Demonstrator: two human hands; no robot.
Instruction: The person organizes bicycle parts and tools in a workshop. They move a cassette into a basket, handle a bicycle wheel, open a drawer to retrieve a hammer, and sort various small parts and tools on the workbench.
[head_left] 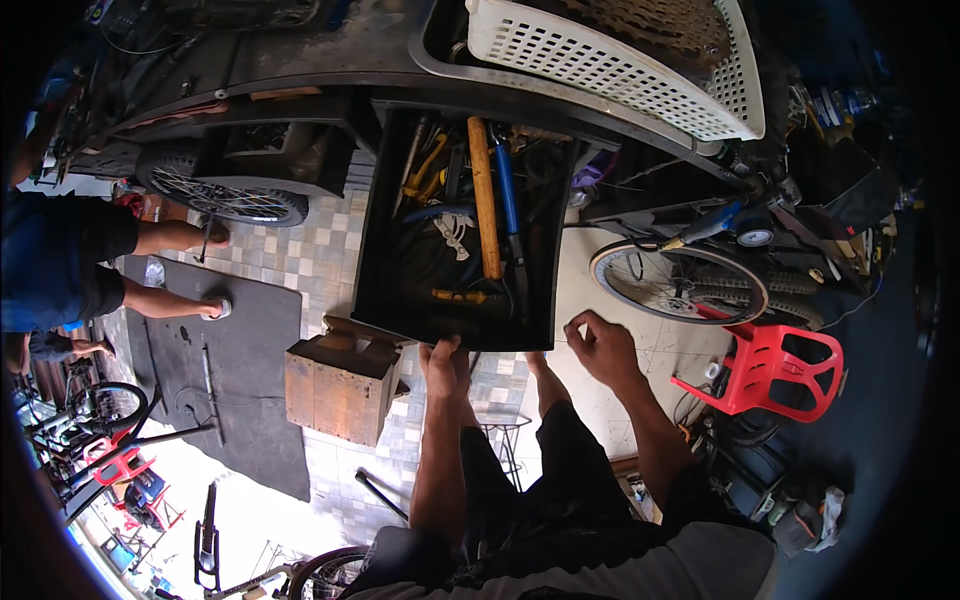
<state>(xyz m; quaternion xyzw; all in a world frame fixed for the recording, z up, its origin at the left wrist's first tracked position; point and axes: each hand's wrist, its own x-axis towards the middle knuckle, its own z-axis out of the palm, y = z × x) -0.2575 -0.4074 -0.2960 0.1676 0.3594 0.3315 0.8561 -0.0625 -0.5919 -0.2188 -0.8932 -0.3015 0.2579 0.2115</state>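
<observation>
I have the left hand (pixel 443 370) right at the front of the black drawer (pixel 398 288), fingers bent over its near rim in a narrow grip, knuckles close together. That forearm runs almost straight up from below. Over to the right hand (pixel 603 348): it is in the air just beside the drawer's near right corner, clear of it, fingers curled in, thumb close to the forefinger. Whether anything small is pinched there, I can't tell from here. Its elbow is bent out to the side, the forearm slanting up and inward. The drawer sits pulled out from under the workbench (pixel 300 88), ahead of both hands. Inside I see a wooden-handled tool (pixel 483 205) lying lengthwise beside a blue-handled tool (pixel 507 190), and a wooden box (pixel 335 395) stands near its left front corner.
</observation>
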